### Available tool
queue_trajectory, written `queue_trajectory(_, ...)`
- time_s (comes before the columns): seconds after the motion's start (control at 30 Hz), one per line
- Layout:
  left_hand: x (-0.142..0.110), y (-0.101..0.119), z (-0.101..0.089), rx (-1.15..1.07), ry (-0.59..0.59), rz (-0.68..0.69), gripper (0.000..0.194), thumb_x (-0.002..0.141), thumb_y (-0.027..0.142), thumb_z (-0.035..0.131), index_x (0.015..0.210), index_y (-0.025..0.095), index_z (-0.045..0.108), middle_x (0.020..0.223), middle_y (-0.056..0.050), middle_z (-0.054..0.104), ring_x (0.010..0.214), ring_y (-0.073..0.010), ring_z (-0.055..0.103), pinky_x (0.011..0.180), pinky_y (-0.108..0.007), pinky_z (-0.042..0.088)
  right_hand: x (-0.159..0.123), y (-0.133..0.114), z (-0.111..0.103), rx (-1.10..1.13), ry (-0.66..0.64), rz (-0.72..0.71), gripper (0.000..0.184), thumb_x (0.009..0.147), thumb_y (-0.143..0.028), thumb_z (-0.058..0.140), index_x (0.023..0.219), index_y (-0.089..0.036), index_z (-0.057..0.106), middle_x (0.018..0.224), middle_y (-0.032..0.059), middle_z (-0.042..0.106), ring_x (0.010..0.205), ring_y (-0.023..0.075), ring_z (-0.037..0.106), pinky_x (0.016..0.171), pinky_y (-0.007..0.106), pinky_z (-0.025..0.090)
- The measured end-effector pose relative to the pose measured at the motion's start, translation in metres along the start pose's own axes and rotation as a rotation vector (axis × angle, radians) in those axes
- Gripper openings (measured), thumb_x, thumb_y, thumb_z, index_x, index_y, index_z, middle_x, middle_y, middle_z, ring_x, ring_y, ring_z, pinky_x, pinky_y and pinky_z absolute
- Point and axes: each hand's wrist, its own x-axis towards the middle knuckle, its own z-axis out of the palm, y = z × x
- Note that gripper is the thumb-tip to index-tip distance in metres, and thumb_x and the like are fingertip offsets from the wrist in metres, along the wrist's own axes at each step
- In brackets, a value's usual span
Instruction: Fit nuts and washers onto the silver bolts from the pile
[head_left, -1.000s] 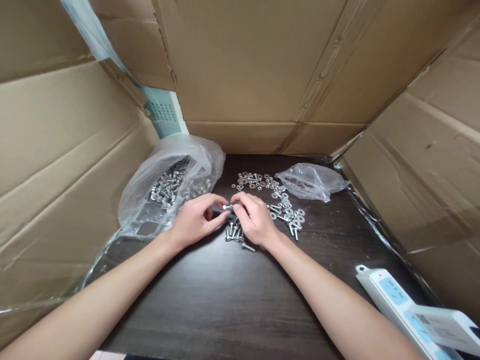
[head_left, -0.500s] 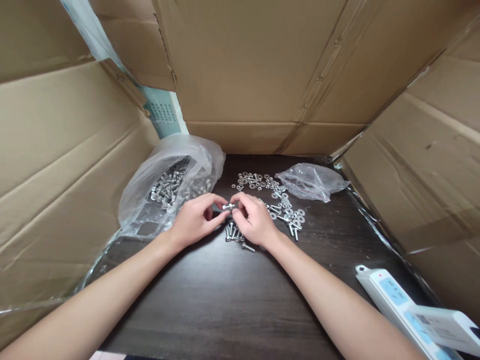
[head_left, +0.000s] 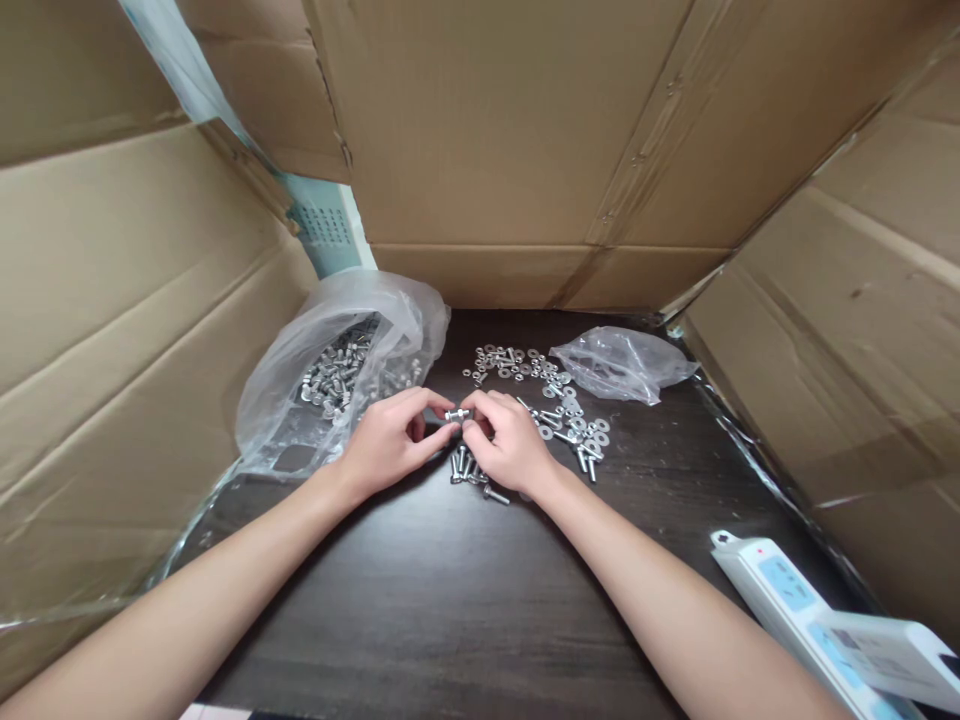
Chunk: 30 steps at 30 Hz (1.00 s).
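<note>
Between my fingertips, just above the dark table, lies a small silver bolt [head_left: 457,415] held level, with what looks like a nut on its shank. My left hand [head_left: 396,432] pinches its left end between thumb and fingers. The other end is in the closed fingertips of my right hand [head_left: 508,438], which partly hide it. Below my right hand several bolts [head_left: 465,466] lie in a small group, with a single bolt [head_left: 496,495] apart from them. To the right and behind are scattered washers [head_left: 598,432], nuts and more bolts.
A clear plastic bag [head_left: 405,300] full of bolts lies open at the left. A smaller crumpled bag [head_left: 626,362] is at the back right. A white power strip [head_left: 787,590] with a plugged-in adapter [head_left: 885,655] lies front right. Cardboard walls [head_left: 510,130] surround the table.
My right fingertips have shifted slightly on the bolt, and more of its right part shows between my hands. My left hand stays nearly still.
</note>
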Motion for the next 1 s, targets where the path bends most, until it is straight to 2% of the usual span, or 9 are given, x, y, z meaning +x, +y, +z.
queue_trajectory(0.27, 0.0005, -0.0012, 0.0, 0.022, 0.009, 0.017, 0.013, 0.093, 0.028, 0.071, 0.101, 0.018, 0.069, 0.08, 0.002, 0.067, 0.054, -0.0082, 0.054, 0.059, -0.022, 0.045, 0.0004, -0.003, -0.0021, 0.014, -0.001, 0.004, 0.014, 0.085, -0.02, 0.05, 0.096, -0.021, 0.06, 0.069, -0.0027, 0.053, 0.066, 0.0173, 0.051, 0.07, 0.031, 0.037)
queue_trajectory(0.7, 0.0002, -0.0018, -0.0001, 0.014, 0.027, 0.042, 0.013, 0.093, 0.026, 0.072, 0.102, 0.018, 0.069, 0.08, 0.002, 0.067, 0.055, -0.0078, 0.054, 0.058, -0.021, 0.045, 0.0003, 0.0, 0.0009, -0.013, 0.004, 0.003, 0.012, 0.086, -0.022, 0.05, 0.088, -0.021, 0.062, 0.067, -0.0012, 0.054, 0.067, 0.0184, 0.052, 0.071, 0.032, 0.037)
queue_trajectory(1.0, -0.0003, -0.0024, 0.0003, 0.027, 0.022, 0.029, 0.012, 0.092, 0.025, 0.073, 0.102, 0.018, 0.07, 0.079, 0.003, 0.067, 0.055, -0.0081, 0.053, 0.059, -0.021, 0.044, 0.0003, -0.0033, -0.0023, 0.022, 0.007, 0.019, 0.014, 0.085, -0.02, 0.05, 0.096, -0.021, 0.059, 0.068, -0.0028, 0.054, 0.066, 0.0174, 0.051, 0.069, 0.03, 0.037)
